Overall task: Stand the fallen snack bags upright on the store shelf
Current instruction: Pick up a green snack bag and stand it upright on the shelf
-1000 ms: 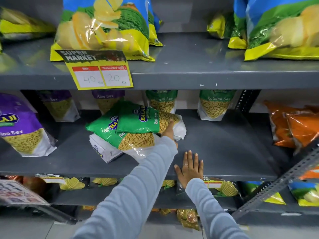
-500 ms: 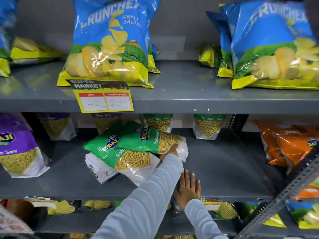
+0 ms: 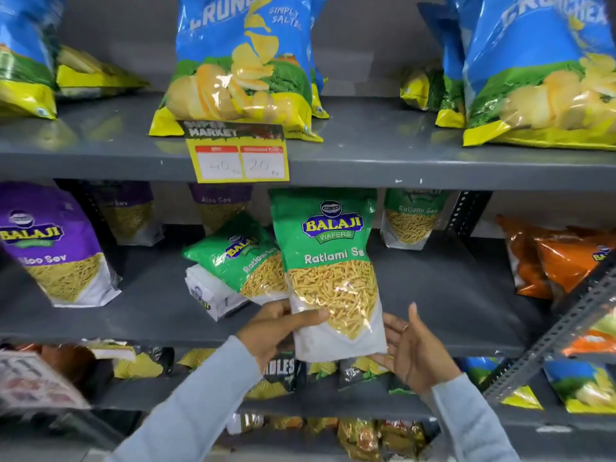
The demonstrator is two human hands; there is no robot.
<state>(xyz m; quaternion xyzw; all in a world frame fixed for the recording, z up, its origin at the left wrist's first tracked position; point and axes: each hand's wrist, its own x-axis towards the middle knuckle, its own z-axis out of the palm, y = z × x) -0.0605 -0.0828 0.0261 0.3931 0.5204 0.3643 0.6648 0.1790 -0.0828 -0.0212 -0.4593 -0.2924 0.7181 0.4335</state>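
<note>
I hold a green Balaji Ratlami Sev bag [image 3: 328, 258] upright in front of the grey middle shelf [image 3: 433, 295], its bottom hanging at the shelf's front edge. My left hand [image 3: 276, 331] grips the bag's lower left edge. Cupped against its lower right corner is my right hand [image 3: 411, 351], fingers spread. Just to the left, a second green Ratlami Sev bag [image 3: 246, 258] lies tilted on top of a third fallen bag [image 3: 208, 293] that shows its white side.
At the back of the middle shelf stand a green bag [image 3: 411, 218] and purple Aloo Sev bags [image 3: 220, 208]. A large purple bag [image 3: 56, 248] is left, orange bags [image 3: 566, 258] right. Blue chip bags [image 3: 246, 68] and a price tag [image 3: 238, 158] sit above. A slanted metal bar [image 3: 550, 341] crosses lower right.
The top green bag has been lifted off the pile and turned upright in my left hand. My right hand left the shelf edge and came up against the bag. The view tilted upward.
</note>
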